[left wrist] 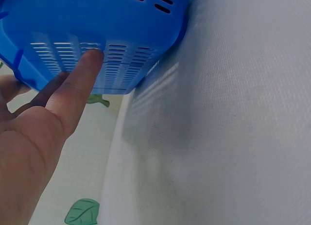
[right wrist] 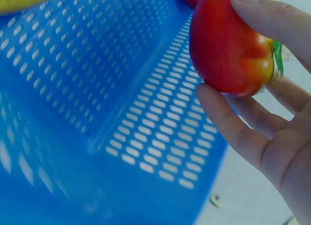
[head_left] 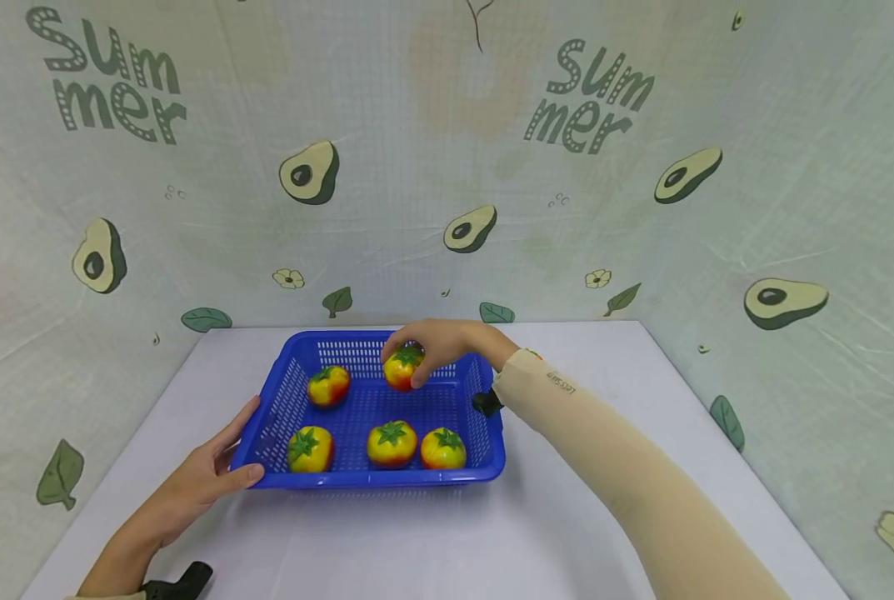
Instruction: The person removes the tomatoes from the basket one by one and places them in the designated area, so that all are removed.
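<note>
My right hand (head_left: 442, 343) grips a red-and-yellow tomato (head_left: 400, 372) with a green leafy top, over the back part of a blue plastic basket (head_left: 372, 478). In the right wrist view, thumb and fingers wrap the tomato's (right wrist: 228, 50) sides, close to the slotted wall. My left hand (head_left: 208, 471) holds the basket's front left corner, thumb at the rim. In the left wrist view, one finger (left wrist: 80, 84) presses on the outer side wall. One tomato (head_left: 329, 387) lies at the basket's back left, another (head_left: 311, 450) at front left, and two (head_left: 392, 443) side by side at front right.
The basket stands on a white table (head_left: 327, 550). A patterned cloth (head_left: 387, 100) rises behind and along both sides. Past the right sleeve (head_left: 566, 417), a small green-and-red bit (head_left: 534, 353) shows, mostly hidden. Black wrist straps (head_left: 180, 583) sit on both arms.
</note>
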Available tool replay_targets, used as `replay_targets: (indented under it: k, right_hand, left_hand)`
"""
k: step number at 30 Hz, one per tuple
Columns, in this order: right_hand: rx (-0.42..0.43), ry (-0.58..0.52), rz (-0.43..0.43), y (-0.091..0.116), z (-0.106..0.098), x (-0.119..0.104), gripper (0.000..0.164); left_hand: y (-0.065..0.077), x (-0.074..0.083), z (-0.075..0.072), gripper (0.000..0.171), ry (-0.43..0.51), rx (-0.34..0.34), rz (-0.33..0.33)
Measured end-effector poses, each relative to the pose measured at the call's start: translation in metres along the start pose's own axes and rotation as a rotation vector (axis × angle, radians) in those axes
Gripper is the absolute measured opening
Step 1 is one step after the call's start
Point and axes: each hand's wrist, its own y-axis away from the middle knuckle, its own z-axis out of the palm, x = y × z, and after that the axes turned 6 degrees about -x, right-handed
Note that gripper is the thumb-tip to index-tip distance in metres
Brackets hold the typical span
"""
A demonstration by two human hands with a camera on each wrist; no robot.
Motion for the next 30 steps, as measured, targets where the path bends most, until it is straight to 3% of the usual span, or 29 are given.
replay_targets:
  k: [8,19,30]
  right_hand:
    - [0.050,0.023,0.003,0.035,-0.013,0.002,0.056]
    - [0.156,0.009,0.045,0.083,-0.026,0.023,0.056]
    - [0.246,-0.004,0.068,0.116,-0.028,0.041,0.057]
  left_hand:
    - [0.001,-0.002,0.000,0.094,0.010,-0.004,-0.016]
    - [-0.001,0.001,0.001,0.093,-0.016,0.004,-0.033]
    - [-0.001,0.000,0.001,0.093,-0.015,0.002,-0.040]
